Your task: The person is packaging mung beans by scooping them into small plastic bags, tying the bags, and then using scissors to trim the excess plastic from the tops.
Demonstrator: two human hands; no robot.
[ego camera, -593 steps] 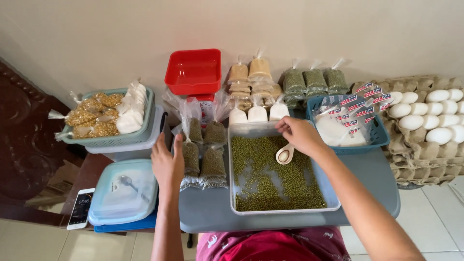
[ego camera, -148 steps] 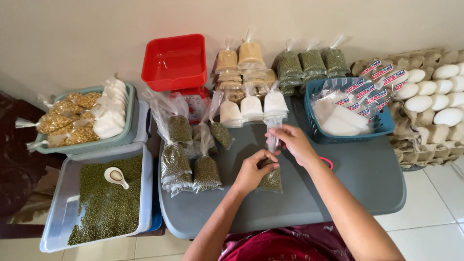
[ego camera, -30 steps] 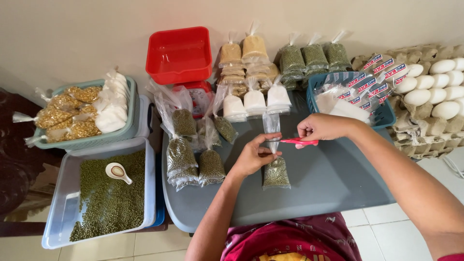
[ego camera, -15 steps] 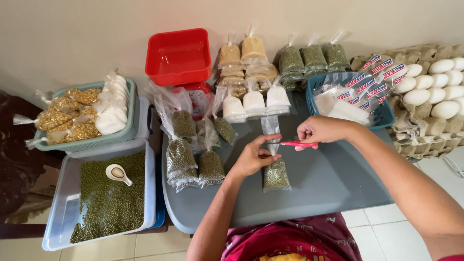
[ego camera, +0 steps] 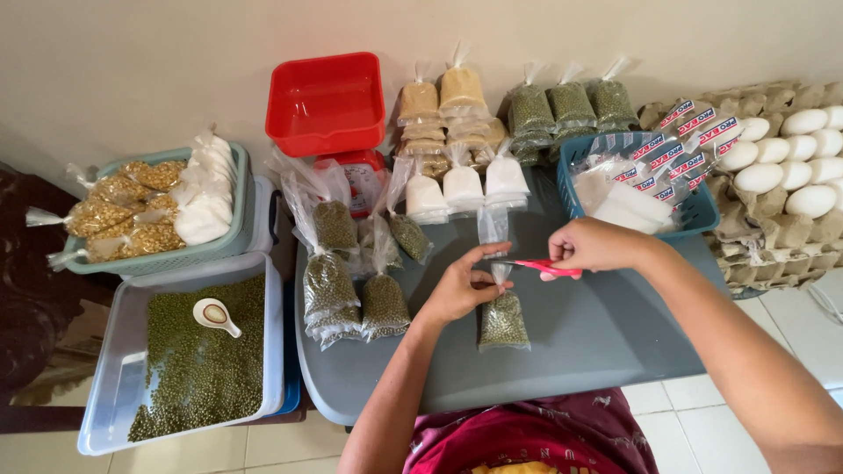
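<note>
A small clear bag of green beans [ego camera: 503, 320] lies on the grey table [ego camera: 606, 333], its empty top stretched away from me. My left hand [ego camera: 461, 288] pinches the bag at its tied neck. My right hand [ego camera: 595, 245] holds red-handled scissors [ego camera: 543, 267], whose blades reach the plastic just above the neck. Several filled bags of green beans [ego camera: 351, 294] lie in a loose pile left of my left hand.
A clear tub of green beans [ego camera: 198, 355] with a white scoop [ego camera: 215, 315] sits at left, below a teal basket of bagged goods [ego camera: 158, 211]. Behind stand a red tub [ego camera: 327, 103], rows of packed bags [ego camera: 492, 114], a blue basket of plastic bags [ego camera: 645, 180] and egg trays [ego camera: 781, 184].
Over the last second both hands stay on the bag; the scissors have closed in on the plastic above the neck. Earlier the bean tub moved from the table to the left.
</note>
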